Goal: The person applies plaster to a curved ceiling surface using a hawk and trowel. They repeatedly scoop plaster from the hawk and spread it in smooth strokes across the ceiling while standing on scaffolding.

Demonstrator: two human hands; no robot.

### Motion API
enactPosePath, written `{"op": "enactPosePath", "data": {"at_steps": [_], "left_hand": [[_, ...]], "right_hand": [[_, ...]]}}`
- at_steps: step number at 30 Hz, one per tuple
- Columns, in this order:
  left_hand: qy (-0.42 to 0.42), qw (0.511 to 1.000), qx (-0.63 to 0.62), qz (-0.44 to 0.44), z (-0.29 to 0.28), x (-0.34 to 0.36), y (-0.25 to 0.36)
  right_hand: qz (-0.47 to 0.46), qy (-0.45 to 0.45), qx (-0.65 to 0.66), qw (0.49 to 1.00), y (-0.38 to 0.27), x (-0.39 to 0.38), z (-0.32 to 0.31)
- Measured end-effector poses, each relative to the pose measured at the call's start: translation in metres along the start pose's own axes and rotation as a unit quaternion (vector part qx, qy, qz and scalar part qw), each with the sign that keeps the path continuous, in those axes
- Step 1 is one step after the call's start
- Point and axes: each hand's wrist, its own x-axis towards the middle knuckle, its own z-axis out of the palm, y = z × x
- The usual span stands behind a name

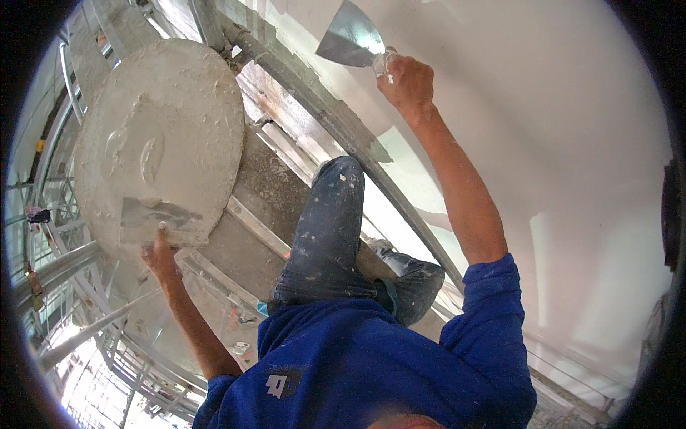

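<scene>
My right hand (409, 84) is raised and closed around the handle of a putty knife (350, 37), whose wide metal blade points up and left beside the pale wall (543, 107). Lower on the left, my left hand (163, 259) grips a flat rectangular plastering blade (146, 214), one digit pressed on its face. That blade lies over the lower part of a large round board (193, 93) coated in off-white plaster. Ridges and a raised lump of plaster show in the board's middle. Whether the blade touches the board I cannot tell.
Grey scaffold planks (261, 186) run under my bent leg (329, 229). A long metal rail (336, 121) crosses between planks and wall, with gaps beside it. Scaffold tubes (96, 325) crowd the left side, and lower levels show through them.
</scene>
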Motion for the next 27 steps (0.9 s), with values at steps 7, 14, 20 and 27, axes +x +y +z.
{"op": "enactPosePath", "data": {"at_steps": [7,14,20,27], "left_hand": [[-0.039,0.945,-0.267,-0.185,0.009,-0.017,0.035],[-0.099,0.951,-0.231,-0.178,0.006,-0.019,0.022],[-0.1,0.885,-0.426,-0.158,0.011,-0.024,0.051],[-0.048,0.867,0.374,0.326,-0.016,0.031,0.068]], "right_hand": [[0.043,-0.006,-0.036,0.998,0.007,0.022,-0.005],[0.067,-0.048,-0.099,0.992,0.014,0.027,-0.007],[0.059,-0.082,0.063,0.993,-0.004,-0.008,-0.013],[0.188,-0.245,0.448,0.839,-0.069,-0.148,0.005]]}}
